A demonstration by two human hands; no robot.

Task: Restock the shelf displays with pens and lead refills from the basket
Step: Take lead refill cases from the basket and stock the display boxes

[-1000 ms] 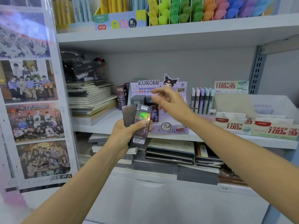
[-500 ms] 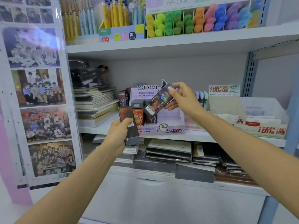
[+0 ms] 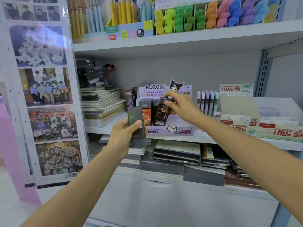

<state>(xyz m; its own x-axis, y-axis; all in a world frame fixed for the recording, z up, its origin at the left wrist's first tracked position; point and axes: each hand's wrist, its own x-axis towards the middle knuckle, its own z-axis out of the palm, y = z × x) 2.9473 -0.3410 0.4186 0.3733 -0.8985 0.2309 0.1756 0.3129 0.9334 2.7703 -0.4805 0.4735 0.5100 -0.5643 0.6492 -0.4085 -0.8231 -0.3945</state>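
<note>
head view: the right hand pinches the top of a dark glossy lead refill box between thumb and fingertips. the foot of the box is lowered into the lilac cardboard display carton, a little tilted, just beside an orange-faced refill box that stands to the left of the right hand. the left hand, nearer the camera and below-left of the right one, grips another flat dark refill box upright, thumb across its face. the basket is out of view.

to do this step well, i judge the box should be stood upright and slid flush against the orange one, printed face forward. it should be let go only once its foot sits on the carton floor, as a tilted release might topple the neighbours.

writing: the carton header above the right hand reads "kuromi", and its front lip reads "2b 0.5mm" and "200". the orange box's cap reads "ultraman". the white-and-red cartons to the right of the right hand show "100", "2b 0.5" and "2b 0.7". below the hands a grey book reads "notebook".
</note>
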